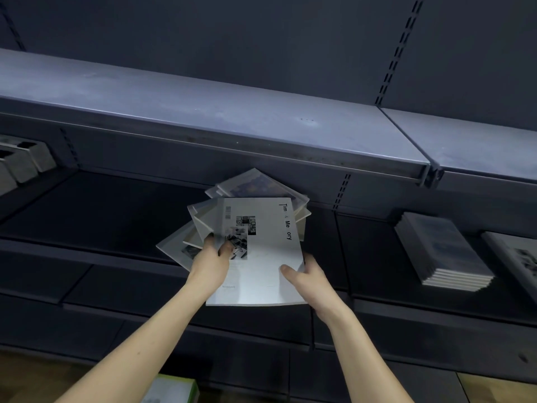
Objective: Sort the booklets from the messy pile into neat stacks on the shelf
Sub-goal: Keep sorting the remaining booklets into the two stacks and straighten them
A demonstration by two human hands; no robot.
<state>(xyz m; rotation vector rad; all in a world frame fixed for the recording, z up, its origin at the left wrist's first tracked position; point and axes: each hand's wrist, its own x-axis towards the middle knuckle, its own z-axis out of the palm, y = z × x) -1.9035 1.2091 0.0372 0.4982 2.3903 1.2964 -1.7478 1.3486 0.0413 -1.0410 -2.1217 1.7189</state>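
Note:
A messy fan of several pale booklets (pixel 261 186) lies on the dark middle shelf (pixel 116 216). On top is a white booklet (pixel 264 257) with black lettering and small photos, jutting out over the shelf's front edge. My left hand (pixel 210 258) rests on its left side, fingers reaching between it and the booklets under it. My right hand (pixel 305 276) grips its lower right edge, thumb on the cover. A neat stack of grey booklets (pixel 441 251) lies on the same shelf to the right, with another booklet stack (pixel 520 260) beside it at the frame edge.
A grey upper shelf (pixel 232 112) overhangs the pile. Grey boxes (pixel 23 161) stand at the far left of the middle shelf. Dark lower shelves run below my arms. A green and white object (pixel 171 389) sits near the wooden floor.

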